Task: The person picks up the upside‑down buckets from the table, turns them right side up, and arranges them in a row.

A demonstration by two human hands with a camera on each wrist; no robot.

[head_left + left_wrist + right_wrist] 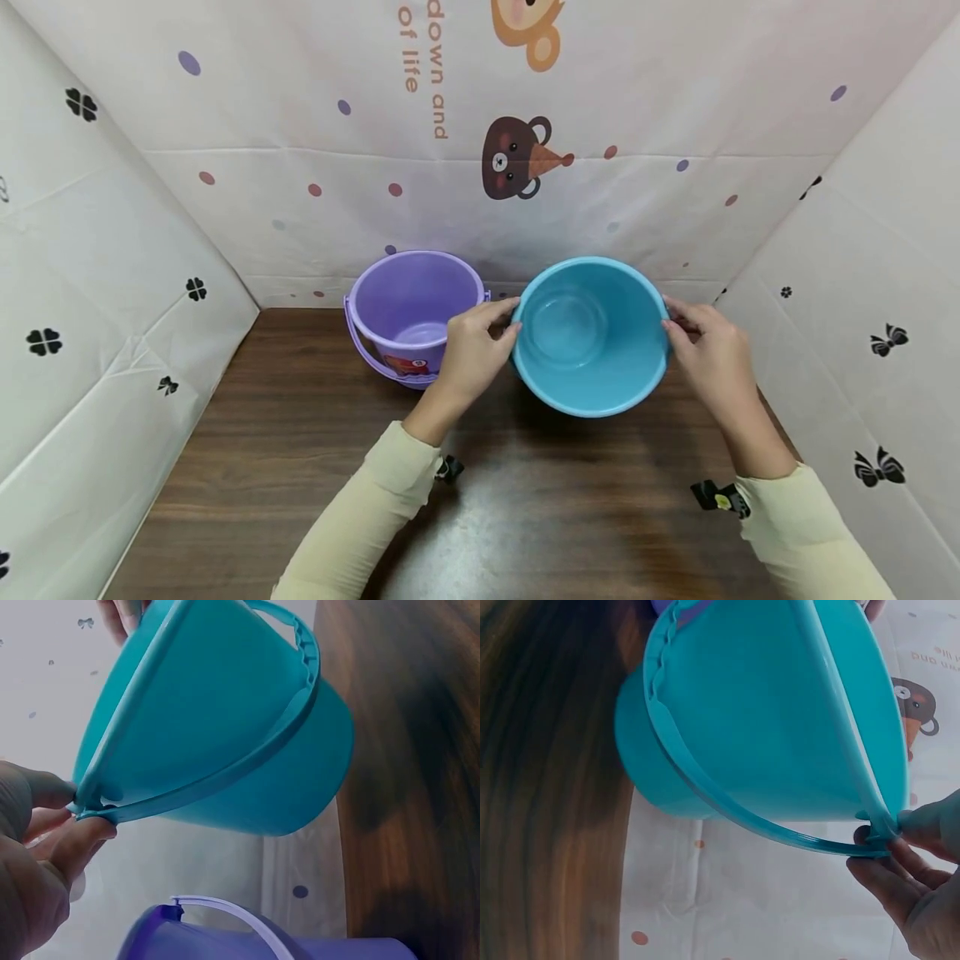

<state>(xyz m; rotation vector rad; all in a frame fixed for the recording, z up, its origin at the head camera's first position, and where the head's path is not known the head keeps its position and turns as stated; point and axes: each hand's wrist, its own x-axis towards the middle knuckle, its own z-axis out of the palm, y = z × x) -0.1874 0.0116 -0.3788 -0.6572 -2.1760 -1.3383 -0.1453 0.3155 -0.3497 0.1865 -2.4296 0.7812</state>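
A turquoise bucket (592, 367) is tipped so that its mouth faces the head camera. My left hand (476, 346) pinches its rim at the left handle joint, thumb and fingers on either side. On the opposite side of the rim my right hand (712, 350) pinches the other joint. Both wrist views show the bucket's handle (727, 810) hanging down along its outer wall. Close behind my left hand stands a purple bucket (416, 292) upright on the table, its own handle lowered at the front. The turquoise bucket's inside shows nothing in it.
A dark brown wooden table (300, 492) lies under the buckets. White printed sheeting (300, 100) with bears and dots rises at the back, and more sheeting (840, 333) with black bows stands along the right side. A patterned sheet (97, 275) borders the left.
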